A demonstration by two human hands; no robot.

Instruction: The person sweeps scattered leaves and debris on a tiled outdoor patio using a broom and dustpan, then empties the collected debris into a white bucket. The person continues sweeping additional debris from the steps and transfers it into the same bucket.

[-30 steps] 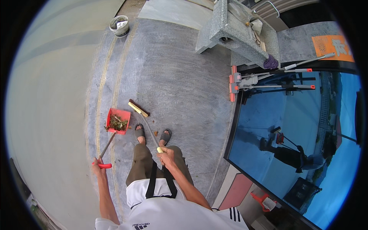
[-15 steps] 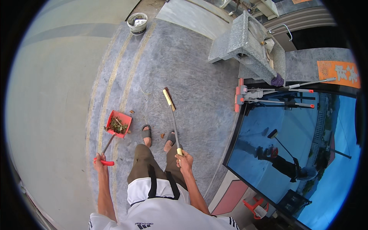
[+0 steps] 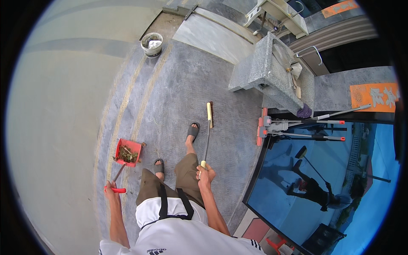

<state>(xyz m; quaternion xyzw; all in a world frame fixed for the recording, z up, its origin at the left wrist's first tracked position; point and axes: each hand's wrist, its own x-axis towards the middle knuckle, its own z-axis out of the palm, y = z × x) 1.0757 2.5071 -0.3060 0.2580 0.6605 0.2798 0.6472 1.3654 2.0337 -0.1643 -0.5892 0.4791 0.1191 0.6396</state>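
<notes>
While our left hand [image 3: 110,191] is wrapped round the red dustpan [image 3: 136,146] by its handle, our right hand [image 3: 205,175] clasps the broom [image 3: 209,114], its head right of the dustpan. Plant litter [image 3: 126,154] lies in the dustpan; a bucket [image 3: 153,53] stands beyond it. We judge this a carrying step, calling for a level dustpan.

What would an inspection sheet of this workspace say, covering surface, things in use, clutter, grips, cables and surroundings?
Surface: grey, streaked floor with yellowish stripes at left.
Things: red dustpan holding plant debris; cream-headed broom.
Clutter: bucket with something white inside; thin strands on the floor.
Grips: left grip closed around the dustpan's red handle; right grip closed around the broom's handle.
Cables: nothing seen.
Surroundings: stone basin, flat-headed mops and reflective glass panel at right.
</notes>
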